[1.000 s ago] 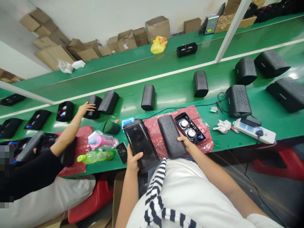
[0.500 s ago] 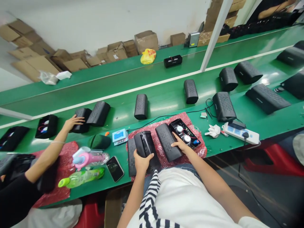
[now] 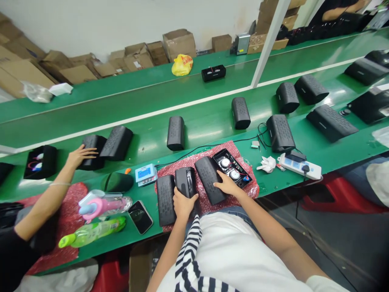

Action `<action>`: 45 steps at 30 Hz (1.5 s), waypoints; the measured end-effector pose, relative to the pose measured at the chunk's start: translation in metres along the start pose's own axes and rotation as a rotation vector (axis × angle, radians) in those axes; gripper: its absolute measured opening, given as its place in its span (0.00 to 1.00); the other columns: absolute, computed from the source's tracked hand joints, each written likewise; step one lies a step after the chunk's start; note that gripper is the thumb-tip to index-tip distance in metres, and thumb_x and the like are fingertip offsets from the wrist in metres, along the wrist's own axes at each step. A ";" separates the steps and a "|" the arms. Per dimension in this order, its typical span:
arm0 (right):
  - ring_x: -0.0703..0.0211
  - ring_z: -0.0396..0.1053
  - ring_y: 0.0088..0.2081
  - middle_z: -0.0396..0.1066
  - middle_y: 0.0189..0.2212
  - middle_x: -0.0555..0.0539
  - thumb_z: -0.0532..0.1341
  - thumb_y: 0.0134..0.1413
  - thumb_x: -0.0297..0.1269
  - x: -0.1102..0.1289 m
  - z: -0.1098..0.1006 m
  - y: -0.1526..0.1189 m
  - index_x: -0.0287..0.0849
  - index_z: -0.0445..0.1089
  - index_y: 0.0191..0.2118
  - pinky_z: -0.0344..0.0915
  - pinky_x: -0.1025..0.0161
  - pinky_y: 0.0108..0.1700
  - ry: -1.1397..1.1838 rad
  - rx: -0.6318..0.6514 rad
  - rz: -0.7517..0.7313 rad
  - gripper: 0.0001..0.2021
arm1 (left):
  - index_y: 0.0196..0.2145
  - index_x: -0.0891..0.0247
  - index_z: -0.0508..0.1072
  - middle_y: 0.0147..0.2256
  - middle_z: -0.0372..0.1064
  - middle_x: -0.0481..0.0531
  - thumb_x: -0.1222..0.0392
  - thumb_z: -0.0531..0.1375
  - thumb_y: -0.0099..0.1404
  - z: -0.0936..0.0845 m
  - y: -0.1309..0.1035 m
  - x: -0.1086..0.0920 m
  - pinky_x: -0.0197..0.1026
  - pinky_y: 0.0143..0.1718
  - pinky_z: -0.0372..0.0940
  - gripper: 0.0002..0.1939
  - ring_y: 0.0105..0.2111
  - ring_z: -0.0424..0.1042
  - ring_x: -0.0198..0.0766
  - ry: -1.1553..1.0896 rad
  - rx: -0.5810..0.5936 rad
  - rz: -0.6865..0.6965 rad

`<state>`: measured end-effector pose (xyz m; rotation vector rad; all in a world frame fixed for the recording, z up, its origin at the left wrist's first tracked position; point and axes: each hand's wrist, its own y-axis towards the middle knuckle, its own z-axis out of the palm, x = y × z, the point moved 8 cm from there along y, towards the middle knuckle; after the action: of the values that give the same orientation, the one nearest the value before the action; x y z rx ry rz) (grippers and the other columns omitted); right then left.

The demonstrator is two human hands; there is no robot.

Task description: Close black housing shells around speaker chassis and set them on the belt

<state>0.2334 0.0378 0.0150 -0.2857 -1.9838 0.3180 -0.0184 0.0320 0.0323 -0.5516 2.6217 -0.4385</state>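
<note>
My left hand (image 3: 184, 203) is closed around a black speaker housing (image 3: 186, 181) with a recessed strip along its top. Left of it, a black patterned speaker shell (image 3: 166, 200) lies on red bubble wrap (image 3: 209, 209). My right hand (image 3: 226, 184) grips the right edge of another patterned speaker cover (image 3: 209, 178), thumb on top, other fingers partly hidden. Touching that cover on the right is an opened speaker half (image 3: 232, 167), showing two round drivers, wires and a blue part.
Several black speakers (image 3: 175, 133) stand along the green bench. Nearby are a phone (image 3: 140, 217), a blue-screened device (image 3: 146, 174), a green bottle (image 3: 94, 232), crumpled tissue (image 3: 267, 164) and a power strip (image 3: 300, 167). At left, a co-worker's hand (image 3: 81, 156) touches a speaker.
The housing in my left hand has shifted right and sits beside the left shell instead of overlapping it. My right hand stays at the cover's edge. The whole view has shifted slightly.
</note>
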 end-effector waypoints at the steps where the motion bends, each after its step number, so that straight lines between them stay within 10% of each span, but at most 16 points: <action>1: 0.51 0.59 0.58 0.60 0.58 0.38 0.59 0.48 0.38 0.008 -0.009 -0.003 0.37 0.57 0.60 0.52 0.55 0.60 -0.089 -0.042 -0.044 0.32 | 0.63 0.69 0.39 0.56 0.54 0.75 0.40 0.63 0.47 0.000 0.000 -0.001 0.56 0.51 0.60 0.57 0.54 0.61 0.61 0.013 0.001 0.009; 7: 0.32 0.38 0.64 0.45 0.63 0.31 0.66 0.41 0.45 0.009 -0.071 -0.001 0.39 0.45 0.64 0.39 0.38 0.59 -0.617 -0.368 0.076 0.46 | 0.63 0.71 0.39 0.54 0.56 0.76 0.38 0.62 0.48 0.000 -0.001 -0.005 0.55 0.49 0.60 0.57 0.53 0.63 0.62 0.086 -0.015 0.040; 19: 0.36 0.63 0.51 0.61 0.51 0.29 0.66 0.38 0.50 -0.015 -0.076 0.017 0.37 0.34 0.65 0.58 0.50 0.48 -0.683 -0.260 0.172 0.54 | 0.64 0.72 0.39 0.52 0.58 0.73 0.38 0.61 0.49 0.004 -0.002 -0.004 0.53 0.46 0.62 0.57 0.49 0.65 0.60 0.139 -0.050 0.085; 33: 0.34 0.63 0.49 0.62 0.49 0.29 0.66 0.36 0.53 -0.046 -0.139 0.013 0.35 0.41 0.64 0.60 0.48 0.46 -0.613 -0.446 0.346 0.53 | 0.64 0.72 0.39 0.51 0.58 0.74 0.39 0.62 0.48 -0.001 -0.006 -0.010 0.54 0.45 0.61 0.56 0.48 0.65 0.62 0.116 -0.037 0.085; 40: 0.46 0.62 0.47 0.66 0.42 0.38 0.55 0.41 0.26 -0.018 -0.115 0.009 0.38 0.70 0.42 0.57 0.53 0.49 -0.549 -0.585 -0.166 0.18 | 0.60 0.69 0.51 0.56 0.55 0.70 0.48 0.58 0.56 -0.002 -0.002 -0.007 0.55 0.54 0.56 0.39 0.56 0.58 0.57 -0.119 -0.184 0.203; 45: 0.57 0.60 0.30 0.62 0.22 0.47 0.49 0.38 0.20 0.008 -0.060 -0.003 0.43 0.62 0.20 0.56 0.63 0.34 -0.385 -0.399 -0.462 0.11 | 0.30 0.62 0.69 0.40 0.68 0.56 0.71 0.49 0.53 -0.020 -0.011 0.018 0.45 0.51 0.58 0.12 0.45 0.66 0.42 -0.510 -0.525 0.371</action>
<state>0.2845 0.0436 0.0471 -0.0059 -2.4137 -0.3493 -0.0386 0.0186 0.0475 -0.2653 2.2428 0.4635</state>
